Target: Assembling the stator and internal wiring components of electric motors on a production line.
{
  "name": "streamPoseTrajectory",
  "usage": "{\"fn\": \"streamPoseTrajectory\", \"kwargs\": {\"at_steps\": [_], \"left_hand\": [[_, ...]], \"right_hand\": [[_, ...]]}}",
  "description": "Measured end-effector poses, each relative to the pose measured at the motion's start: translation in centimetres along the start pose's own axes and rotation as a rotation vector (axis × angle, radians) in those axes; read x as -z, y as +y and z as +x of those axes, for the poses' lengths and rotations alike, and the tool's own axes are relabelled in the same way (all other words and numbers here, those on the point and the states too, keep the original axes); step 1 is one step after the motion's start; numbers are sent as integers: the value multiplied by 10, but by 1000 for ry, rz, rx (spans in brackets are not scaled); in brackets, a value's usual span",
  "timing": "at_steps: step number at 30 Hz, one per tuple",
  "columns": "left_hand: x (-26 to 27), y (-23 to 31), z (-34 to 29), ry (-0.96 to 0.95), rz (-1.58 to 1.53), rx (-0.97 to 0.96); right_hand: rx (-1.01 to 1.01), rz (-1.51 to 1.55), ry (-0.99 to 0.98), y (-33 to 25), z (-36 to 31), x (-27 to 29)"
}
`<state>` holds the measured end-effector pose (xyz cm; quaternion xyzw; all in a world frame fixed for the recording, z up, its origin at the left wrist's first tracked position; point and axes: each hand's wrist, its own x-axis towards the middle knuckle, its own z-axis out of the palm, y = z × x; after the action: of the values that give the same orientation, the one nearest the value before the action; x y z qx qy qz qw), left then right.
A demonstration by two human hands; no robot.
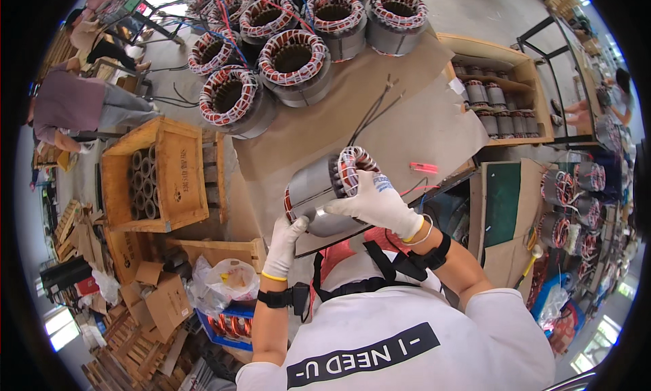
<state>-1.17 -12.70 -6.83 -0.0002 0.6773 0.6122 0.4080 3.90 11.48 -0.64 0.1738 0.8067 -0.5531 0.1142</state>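
Note:
A motor stator (pixel 313 186), a grey steel cylinder with laced copper windings at its ends, lies on its side near the table's front edge. My left hand (pixel 285 243), in a white glove, grips its lower left end. My right hand (pixel 381 204), gloved too, is closed round the right end, with the thumb on the steel body and the fingers at the winding. Dark lead wires (pixel 369 114) stick out from that winding toward the far side. The fingers of both hands are partly hidden.
Several upright stators (pixel 296 86) crowd the table's far side on brown paper (pixel 434 93). A red object (pixel 424 167) lies right of my stator. Wooden crates with cylindrical parts stand left (pixel 183 177) and far right (pixel 536 93). A person (pixel 71 106) stands at the left.

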Motion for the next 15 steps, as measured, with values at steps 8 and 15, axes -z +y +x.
{"fn": "streamPoseTrajectory", "kwargs": {"at_steps": [8,15], "left_hand": [[26,-31,46,-246,142,-11],[63,40,-2,81,24,-163]], "right_hand": [[-30,-637,-90,-35,-4,-26],[553,-858,-4,-37,13,-90]]}}
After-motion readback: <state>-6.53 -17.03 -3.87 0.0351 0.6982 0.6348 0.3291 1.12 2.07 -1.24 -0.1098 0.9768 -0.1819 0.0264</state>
